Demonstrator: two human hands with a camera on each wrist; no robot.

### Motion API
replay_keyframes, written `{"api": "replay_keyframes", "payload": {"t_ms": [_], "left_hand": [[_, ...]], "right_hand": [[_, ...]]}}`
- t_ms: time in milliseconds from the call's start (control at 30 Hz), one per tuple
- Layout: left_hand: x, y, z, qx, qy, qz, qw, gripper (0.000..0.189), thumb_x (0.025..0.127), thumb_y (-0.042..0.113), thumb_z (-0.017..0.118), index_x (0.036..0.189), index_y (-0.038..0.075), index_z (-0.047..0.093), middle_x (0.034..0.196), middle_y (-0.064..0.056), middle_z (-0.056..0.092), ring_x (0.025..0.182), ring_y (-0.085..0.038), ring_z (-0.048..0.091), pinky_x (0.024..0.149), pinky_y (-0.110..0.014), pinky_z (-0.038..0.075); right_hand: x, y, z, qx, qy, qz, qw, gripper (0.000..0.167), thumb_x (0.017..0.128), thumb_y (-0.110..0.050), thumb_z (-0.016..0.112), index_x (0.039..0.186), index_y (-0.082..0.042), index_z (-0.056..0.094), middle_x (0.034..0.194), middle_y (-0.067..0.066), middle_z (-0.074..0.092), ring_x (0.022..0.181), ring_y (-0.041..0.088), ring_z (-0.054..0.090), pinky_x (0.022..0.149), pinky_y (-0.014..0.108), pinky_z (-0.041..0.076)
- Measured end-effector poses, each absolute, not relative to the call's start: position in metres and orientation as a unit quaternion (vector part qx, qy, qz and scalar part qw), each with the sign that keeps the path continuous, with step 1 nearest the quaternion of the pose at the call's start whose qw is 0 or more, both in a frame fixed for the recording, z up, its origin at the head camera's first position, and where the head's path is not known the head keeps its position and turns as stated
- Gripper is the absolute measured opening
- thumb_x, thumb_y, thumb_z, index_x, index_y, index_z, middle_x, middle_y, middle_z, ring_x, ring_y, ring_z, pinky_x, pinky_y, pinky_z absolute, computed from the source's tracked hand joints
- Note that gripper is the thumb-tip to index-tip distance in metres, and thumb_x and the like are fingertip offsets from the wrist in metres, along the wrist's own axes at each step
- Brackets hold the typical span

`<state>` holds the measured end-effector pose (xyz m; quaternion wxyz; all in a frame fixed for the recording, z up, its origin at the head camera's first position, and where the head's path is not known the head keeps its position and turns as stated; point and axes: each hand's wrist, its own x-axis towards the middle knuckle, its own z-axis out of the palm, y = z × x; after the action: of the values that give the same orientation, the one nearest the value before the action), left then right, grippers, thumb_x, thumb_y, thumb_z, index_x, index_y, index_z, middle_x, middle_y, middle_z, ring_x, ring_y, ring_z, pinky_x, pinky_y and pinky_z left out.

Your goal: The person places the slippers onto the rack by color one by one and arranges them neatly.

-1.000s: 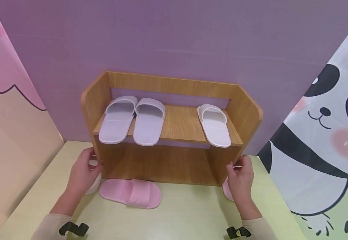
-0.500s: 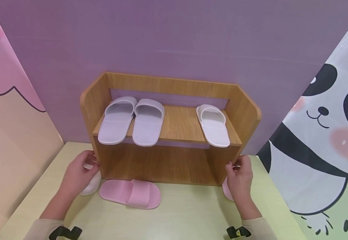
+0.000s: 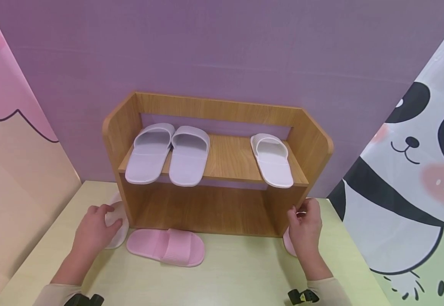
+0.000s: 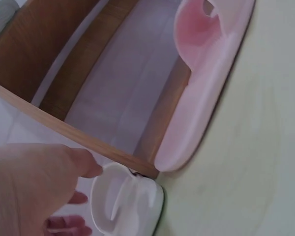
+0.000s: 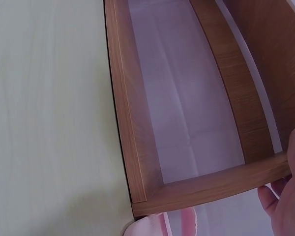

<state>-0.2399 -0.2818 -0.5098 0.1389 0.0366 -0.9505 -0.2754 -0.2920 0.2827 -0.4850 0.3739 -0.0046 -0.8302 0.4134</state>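
Note:
A wooden shoe rack (image 3: 222,204) with two levels stands against the wall. My right hand (image 3: 308,231) grips the front edge of its right side panel; in the right wrist view, fingers reach behind the panel (image 5: 221,189). My left hand (image 3: 93,231) is off the rack, fingers spread loosely, beside the left panel and close over a white slipper (image 3: 122,236) on the table. In the left wrist view that slipper's strap (image 4: 110,196) shows near the fingertips. A pink slipper (image 3: 166,247) lies sideways before the rack; another pink slipper (image 3: 289,242) is partly hidden behind my right hand.
On the upper shelf sit two pale lavender slippers (image 3: 189,163) at the left and one white slipper (image 3: 275,168) at the right. A purple wall (image 3: 222,51) rises behind the rack; cartoon-printed walls flank the pale table (image 3: 222,276).
My left hand has let go of the rack's left panel and drawn back to the left and down, uncovering more of the white slipper. My right hand keeps its grip; the rack stays put.

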Motion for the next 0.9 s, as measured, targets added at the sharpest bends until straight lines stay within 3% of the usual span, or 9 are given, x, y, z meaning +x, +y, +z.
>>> {"api": "replay_keyframes", "payload": {"t_ms": [200,467,700,900], "left_hand": [[-0.239,-0.285,-0.518,0.065,-0.959,-0.265,0.072,0.067,0.102,0.035,0.075,0.143,-0.013,0.053,0.137,-0.046,0.043,0.125,-0.066,0.052,0.095,-0.076,0.052],[-0.237,-0.287,-0.528,0.044,-0.968,-0.236,0.068,0.082,0.101,0.044,0.075,0.146,-0.02,0.05,0.136,-0.048,0.05,0.124,-0.067,0.053,0.092,-0.078,0.053],[-0.237,-0.287,-0.538,0.037,-0.973,-0.216,0.075,0.09,0.098,0.051,0.076,0.146,-0.021,0.051,0.133,-0.045,0.053,0.121,-0.062,0.054,0.088,-0.074,0.054],[-0.237,-0.286,-0.542,0.032,-0.975,-0.203,0.085,0.094,0.096,0.053,0.079,0.146,-0.021,0.051,0.13,-0.044,0.053,0.119,-0.06,0.054,0.089,-0.073,0.054]], "right_hand": [[-0.291,0.28,-0.485,-0.01,-0.832,0.413,0.371,0.018,0.103,0.001,0.063,0.118,0.001,0.055,0.113,0.015,0.062,0.101,0.022,0.063,0.081,0.032,0.052],[-0.289,0.279,-0.483,-0.016,-0.836,0.413,0.361,0.019,0.104,0.0,0.064,0.12,0.0,0.054,0.115,0.015,0.062,0.105,0.025,0.063,0.084,0.039,0.053],[-0.29,0.279,-0.484,-0.015,-0.836,0.409,0.365,0.019,0.103,0.001,0.064,0.119,0.001,0.054,0.113,0.015,0.062,0.102,0.023,0.062,0.081,0.023,0.047],[-0.289,0.279,-0.484,-0.012,-0.835,0.411,0.365,0.019,0.104,0.0,0.064,0.12,0.001,0.054,0.114,0.015,0.061,0.102,0.023,0.061,0.08,0.02,0.046]]}}
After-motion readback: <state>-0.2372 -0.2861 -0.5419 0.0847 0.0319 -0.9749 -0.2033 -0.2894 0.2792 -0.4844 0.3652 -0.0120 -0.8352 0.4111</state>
